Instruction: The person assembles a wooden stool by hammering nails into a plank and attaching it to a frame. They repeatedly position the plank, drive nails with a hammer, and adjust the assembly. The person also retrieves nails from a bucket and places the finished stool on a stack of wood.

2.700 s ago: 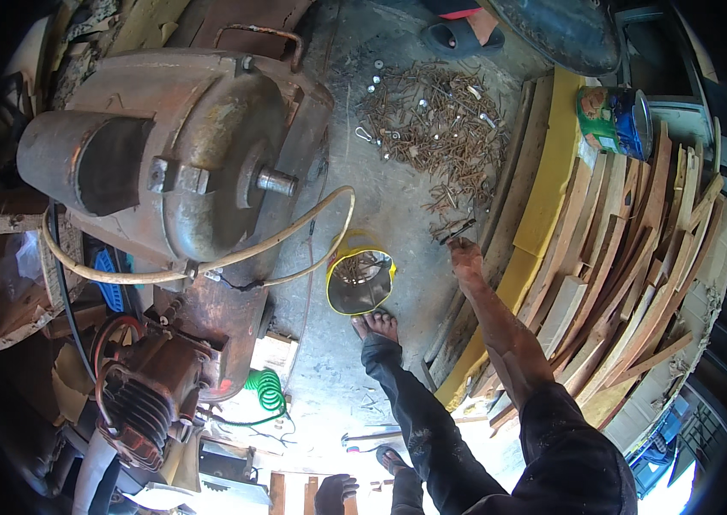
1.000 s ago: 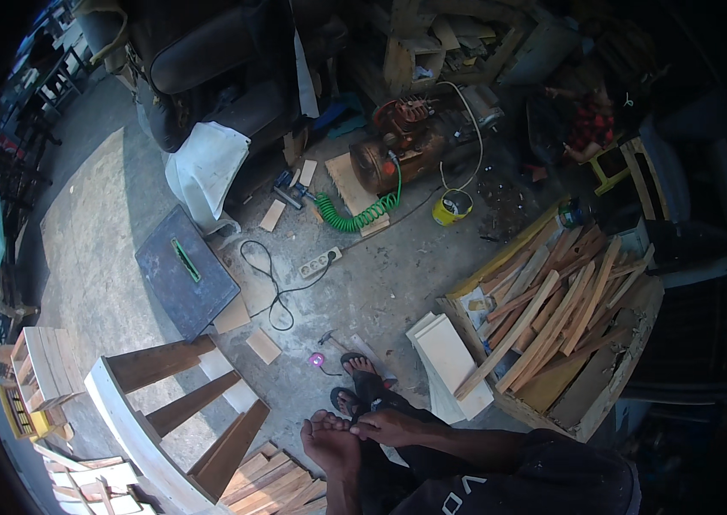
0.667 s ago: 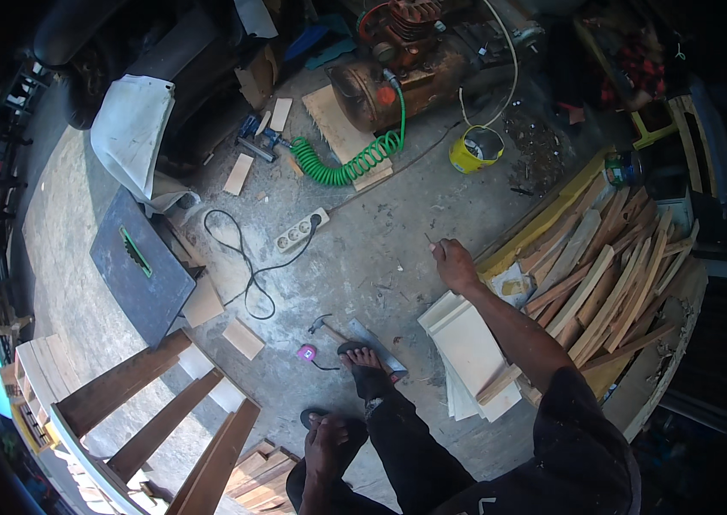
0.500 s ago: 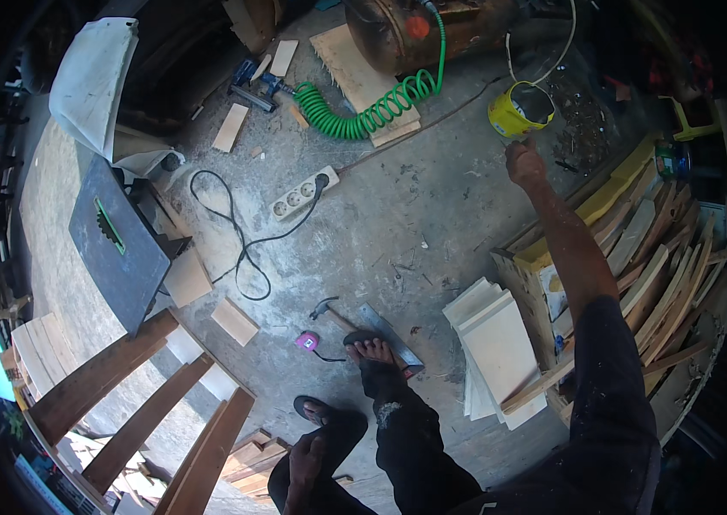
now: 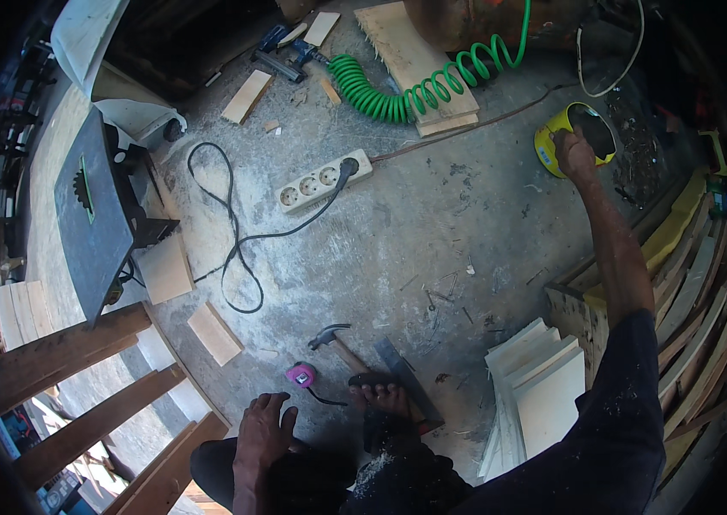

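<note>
Floor (image 5: 432, 219): right hand (image 5: 577, 155) at yellow bucket (image 5: 545, 151), hold unclear; left hand (image 5: 262, 433) loosely spread. Likely reach step; next calls for steady wrist.

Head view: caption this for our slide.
Right hand at the yellow bucket, hammer and pink tape measure on the floor.

Bucket (image 5: 545, 151) contents unclear, tank (image 5: 458, 31) cropped

Dark sleeve (image 5: 625, 369), dusty dark trousers (image 5: 398, 481)
</note>
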`<move>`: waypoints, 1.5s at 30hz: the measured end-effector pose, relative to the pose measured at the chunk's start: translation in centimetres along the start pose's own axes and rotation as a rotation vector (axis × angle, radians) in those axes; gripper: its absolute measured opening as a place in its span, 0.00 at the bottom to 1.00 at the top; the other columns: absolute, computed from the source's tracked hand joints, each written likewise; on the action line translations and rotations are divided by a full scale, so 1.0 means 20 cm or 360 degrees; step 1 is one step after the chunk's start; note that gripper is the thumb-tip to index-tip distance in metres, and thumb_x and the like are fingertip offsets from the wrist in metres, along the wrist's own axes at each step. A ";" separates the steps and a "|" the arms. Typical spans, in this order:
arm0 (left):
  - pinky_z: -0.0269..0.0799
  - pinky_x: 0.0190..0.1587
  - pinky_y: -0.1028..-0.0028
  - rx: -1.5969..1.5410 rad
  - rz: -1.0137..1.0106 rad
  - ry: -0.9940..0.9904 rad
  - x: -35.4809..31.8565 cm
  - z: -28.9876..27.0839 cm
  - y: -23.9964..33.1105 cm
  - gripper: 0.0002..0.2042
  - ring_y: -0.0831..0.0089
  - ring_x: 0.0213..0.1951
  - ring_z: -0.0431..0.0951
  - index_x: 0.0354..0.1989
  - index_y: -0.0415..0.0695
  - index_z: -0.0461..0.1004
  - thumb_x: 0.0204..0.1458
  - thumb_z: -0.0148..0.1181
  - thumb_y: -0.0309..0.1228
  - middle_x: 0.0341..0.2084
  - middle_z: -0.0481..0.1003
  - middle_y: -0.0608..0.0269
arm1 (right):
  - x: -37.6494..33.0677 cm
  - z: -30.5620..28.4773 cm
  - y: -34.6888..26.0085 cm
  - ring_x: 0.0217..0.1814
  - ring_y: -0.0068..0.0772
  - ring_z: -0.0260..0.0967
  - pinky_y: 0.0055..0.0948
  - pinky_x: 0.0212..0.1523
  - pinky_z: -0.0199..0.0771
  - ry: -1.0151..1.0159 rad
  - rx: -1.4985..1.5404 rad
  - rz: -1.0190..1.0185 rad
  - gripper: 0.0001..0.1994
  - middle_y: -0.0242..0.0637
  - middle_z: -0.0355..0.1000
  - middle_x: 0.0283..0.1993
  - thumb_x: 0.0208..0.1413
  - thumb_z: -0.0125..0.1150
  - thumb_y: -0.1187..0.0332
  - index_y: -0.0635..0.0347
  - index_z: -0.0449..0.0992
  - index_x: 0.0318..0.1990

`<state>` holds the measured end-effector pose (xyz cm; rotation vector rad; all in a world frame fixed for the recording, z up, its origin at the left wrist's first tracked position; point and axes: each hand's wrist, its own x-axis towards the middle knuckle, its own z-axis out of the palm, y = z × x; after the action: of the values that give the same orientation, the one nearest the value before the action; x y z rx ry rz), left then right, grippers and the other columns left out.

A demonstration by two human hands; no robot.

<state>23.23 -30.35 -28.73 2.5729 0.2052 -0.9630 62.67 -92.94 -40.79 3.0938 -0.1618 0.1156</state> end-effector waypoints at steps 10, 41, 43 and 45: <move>0.69 0.63 0.54 0.0032 0.0260 0.0075 -0.15 -0.02 -0.10 0.18 0.44 0.59 0.74 0.58 0.42 0.76 0.64 0.59 0.38 0.53 0.77 0.45 | -1.25 -0.75 -0.92 0.16 0.16 0.47 0.23 0.15 0.51 -0.0207 0.2493 0.1016 0.18 0.28 0.61 0.25 0.69 0.59 0.52 0.59 0.72 0.38; 0.71 0.61 0.56 0.0076 -0.0126 0.0090 -0.58 0.04 -0.28 0.20 0.48 0.60 0.74 0.61 0.46 0.73 0.61 0.62 0.35 0.58 0.74 0.50 | -0.64 -0.24 0.29 0.54 0.64 0.75 0.55 0.57 0.72 0.0568 0.0029 0.0689 0.24 0.59 0.78 0.46 0.68 0.50 0.46 0.56 0.80 0.53; 0.71 0.61 0.56 0.0105 -0.0175 0.0090 -0.57 0.05 -0.25 0.20 0.47 0.60 0.74 0.60 0.46 0.74 0.61 0.62 0.34 0.58 0.75 0.50 | -0.65 -0.23 0.06 0.55 0.63 0.75 0.54 0.57 0.72 0.0388 0.0129 0.0612 0.24 0.57 0.78 0.49 0.68 0.51 0.46 0.57 0.79 0.52; 0.71 0.61 0.56 0.0051 -0.0130 0.0115 -0.54 0.05 -0.24 0.20 0.47 0.60 0.74 0.60 0.45 0.74 0.61 0.63 0.35 0.57 0.75 0.49 | -0.72 -0.21 -0.11 0.55 0.62 0.75 0.53 0.57 0.73 -0.0353 0.0286 0.0347 0.23 0.55 0.78 0.48 0.68 0.52 0.46 0.57 0.80 0.50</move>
<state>13.19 -26.49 -23.82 2.6494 0.3192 -0.9095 48.36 -89.08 -37.79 3.2494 -0.5243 -0.2199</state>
